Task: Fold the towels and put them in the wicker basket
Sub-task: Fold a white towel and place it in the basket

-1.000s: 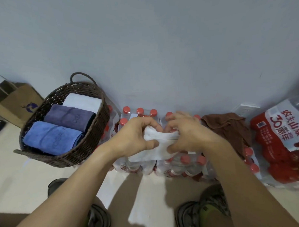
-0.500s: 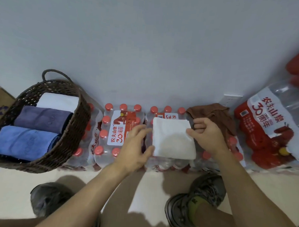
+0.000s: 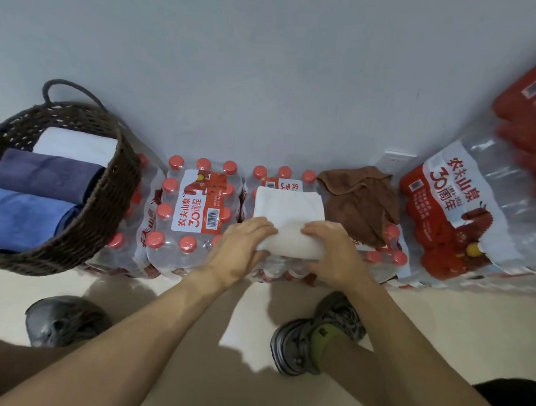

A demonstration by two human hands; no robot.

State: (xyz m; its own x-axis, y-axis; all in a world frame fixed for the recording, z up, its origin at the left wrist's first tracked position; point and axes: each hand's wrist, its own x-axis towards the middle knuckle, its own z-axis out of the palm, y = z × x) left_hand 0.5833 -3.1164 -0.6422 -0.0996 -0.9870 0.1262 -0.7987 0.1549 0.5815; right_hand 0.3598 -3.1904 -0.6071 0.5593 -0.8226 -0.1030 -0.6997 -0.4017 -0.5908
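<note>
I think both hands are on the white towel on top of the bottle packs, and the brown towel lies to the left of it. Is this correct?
Not quite. In the head view both hands, left hand and right hand, are on the white towel atop the bottle packs, but the brown towel lies to its right.

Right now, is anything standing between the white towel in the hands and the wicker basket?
Nothing visible blocks it. Between the folded white towel and the dark wicker basket lies only a low pack of red-capped water bottles, passable above.

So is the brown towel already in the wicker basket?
No, the brown towel lies crumpled on the water bottle packs, outside the wicker basket.
</note>
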